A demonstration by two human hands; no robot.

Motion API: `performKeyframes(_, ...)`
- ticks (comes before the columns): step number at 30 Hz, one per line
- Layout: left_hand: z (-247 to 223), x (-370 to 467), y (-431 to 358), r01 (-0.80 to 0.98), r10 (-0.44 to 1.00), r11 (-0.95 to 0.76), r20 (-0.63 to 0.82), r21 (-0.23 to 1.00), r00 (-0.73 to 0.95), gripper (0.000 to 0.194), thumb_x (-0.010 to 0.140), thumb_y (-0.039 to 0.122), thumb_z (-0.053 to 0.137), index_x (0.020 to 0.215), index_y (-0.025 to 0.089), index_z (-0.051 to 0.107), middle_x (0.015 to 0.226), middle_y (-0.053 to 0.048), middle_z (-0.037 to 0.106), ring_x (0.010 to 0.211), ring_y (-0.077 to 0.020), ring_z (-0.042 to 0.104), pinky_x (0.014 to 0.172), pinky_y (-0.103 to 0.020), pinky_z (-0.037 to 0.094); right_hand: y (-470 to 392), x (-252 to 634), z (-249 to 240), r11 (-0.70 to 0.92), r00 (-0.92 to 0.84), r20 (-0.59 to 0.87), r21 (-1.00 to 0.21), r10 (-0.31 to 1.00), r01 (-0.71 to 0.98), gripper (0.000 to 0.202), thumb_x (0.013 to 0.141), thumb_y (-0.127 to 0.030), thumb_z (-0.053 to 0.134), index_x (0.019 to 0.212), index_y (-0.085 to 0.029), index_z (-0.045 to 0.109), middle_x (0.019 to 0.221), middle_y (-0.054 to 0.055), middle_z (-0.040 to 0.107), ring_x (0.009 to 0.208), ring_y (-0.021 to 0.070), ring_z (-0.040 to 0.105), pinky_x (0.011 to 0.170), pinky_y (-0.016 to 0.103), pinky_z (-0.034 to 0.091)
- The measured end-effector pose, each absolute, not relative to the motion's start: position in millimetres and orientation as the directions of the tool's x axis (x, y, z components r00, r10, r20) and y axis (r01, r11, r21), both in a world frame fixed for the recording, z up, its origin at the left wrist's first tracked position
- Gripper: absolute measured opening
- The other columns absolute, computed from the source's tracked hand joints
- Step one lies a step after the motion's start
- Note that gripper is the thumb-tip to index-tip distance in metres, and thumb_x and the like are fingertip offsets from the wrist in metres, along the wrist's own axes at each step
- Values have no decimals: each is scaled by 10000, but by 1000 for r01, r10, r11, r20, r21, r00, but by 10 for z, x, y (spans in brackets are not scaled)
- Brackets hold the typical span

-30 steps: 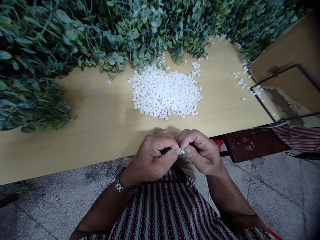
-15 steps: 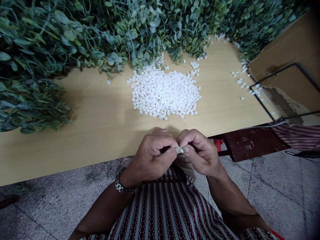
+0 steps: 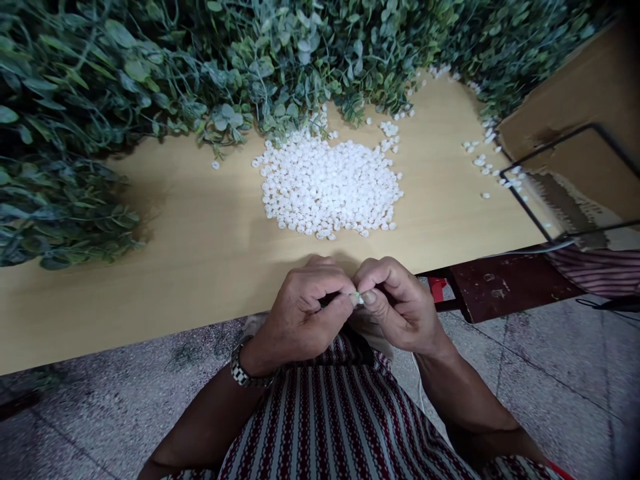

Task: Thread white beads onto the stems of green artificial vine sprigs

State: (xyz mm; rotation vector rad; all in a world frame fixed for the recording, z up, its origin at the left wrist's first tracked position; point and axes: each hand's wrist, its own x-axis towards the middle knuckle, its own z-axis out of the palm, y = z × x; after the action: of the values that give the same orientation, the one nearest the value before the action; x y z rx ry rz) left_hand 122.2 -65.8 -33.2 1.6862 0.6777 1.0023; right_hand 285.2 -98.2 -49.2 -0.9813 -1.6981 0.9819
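My left hand (image 3: 310, 310) and my right hand (image 3: 401, 305) meet just off the table's near edge, above my lap. Thumb and forefinger of each are pinched together on one small white-and-green piece (image 3: 359, 299). Fingertips cover most of it, so its exact kind does not show. Beyond the hands, a heap of small white plastic beads or caps (image 3: 333, 187) lies on the wooden table (image 3: 200, 220).
Artificial leafy greenery (image 3: 280, 60) fills the table's far side and left. At the right stand a torn cardboard box (image 3: 570, 107) and a black wire frame (image 3: 560, 148), with several loose white pieces (image 3: 481, 161) near them. A dark red stool or bench (image 3: 505, 288) is below.
Both hands keep almost the same place and pinch. The fingertips have closed slightly further together, and less of the small piece shows between them.
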Motion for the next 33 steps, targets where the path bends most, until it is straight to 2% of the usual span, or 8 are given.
performKeyframes(3, -339, 1196, -657, -60, 830, -273, 267, 960, 490, 226, 803, 154, 582, 577, 152, 594, 517, 4, 512, 563, -124, 434, 619, -304, 398, -967, 2854, -475, 363, -259, 314, -917, 913, 168, 39, 885, -169, 504, 863, -196, 523, 711, -13, 499, 607, 106, 462, 546, 245, 382)
performKeyframes(7, -341, 1174, -662, -127, 850, -199, 236, 972, 472, 177, 808, 183, 620, 637, 152, 654, 583, -29, 601, 605, -142, 498, 657, -324, 432, -954, 2864, -440, 233, -237, 230, -972, 944, -15, 97, 896, -265, 522, 919, -187, 576, 752, 6, 551, 665, 111, 525, 588, 236, 449)
performKeyframes(14, -400, 1181, -664, -199, 818, -285, 346, 938, 459, 124, 815, 235, 641, 719, 179, 696, 585, -14, 612, 595, -137, 489, 693, -348, 434, -983, 2838, -412, 149, -233, 194, -968, 953, -200, 121, 840, -278, 613, 917, -188, 594, 725, -14, 526, 617, 83, 492, 549, 197, 432)
performKeyframes(20, -437, 1210, -670, -138, 802, -364, 386, 921, 456, 145, 832, 205, 608, 701, 181, 665, 565, 10, 559, 588, -127, 478, 754, -357, 427, -965, 2823, -409, 129, -220, 164, -978, 962, -163, 100, 798, -192, 646, 854, -192, 562, 677, -41, 472, 583, 73, 436, 516, 184, 385)
performKeyframes(26, -372, 1203, -685, -127, 782, -420, 430, 898, 452, 135, 827, 138, 585, 706, 167, 636, 558, 12, 552, 551, -116, 468, 683, -337, 436, -948, 2877, -385, 106, -272, 129, -989, 954, -99, 99, 802, -235, 644, 838, -195, 561, 679, -39, 469, 589, 83, 438, 526, 204, 395)
performKeyframes(28, -328, 1180, -775, -138, 709, -516, 512, 846, 485, 136, 832, 113, 531, 746, 165, 622, 579, 2, 566, 558, -123, 478, 655, -333, 435, -969, 2961, -377, 149, -288, 164, -986, 944, -72, 148, 792, -248, 662, 913, -207, 589, 712, -25, 516, 621, 99, 492, 549, 222, 429)
performKeyframes(30, -310, 1205, -885, -156, 557, -617, 568, 772, 606, 158, 815, 104, 473, 744, 163, 600, 568, -3, 553, 552, -131, 476, 619, -326, 434, -1002, 3074, -381, 207, -229, 214, -977, 950, -53, 225, 789, -281, 672, 995, -221, 602, 770, -1, 577, 666, 127, 553, 581, 255, 468)
performKeyframes(33, -380, 1402, -946, -22, 415, -687, 418, 726, 808, 235, 815, 108, 419, 656, 182, 575, 535, -8, 524, 524, -138, 471, 545, -296, 439, -1049, 3218, -395, 284, -7, 284, -959, 959, -1, 176, 842, -340, 601, 973, -225, 627, 774, 22, 608, 671, 152, 582, 605, 290, 483)
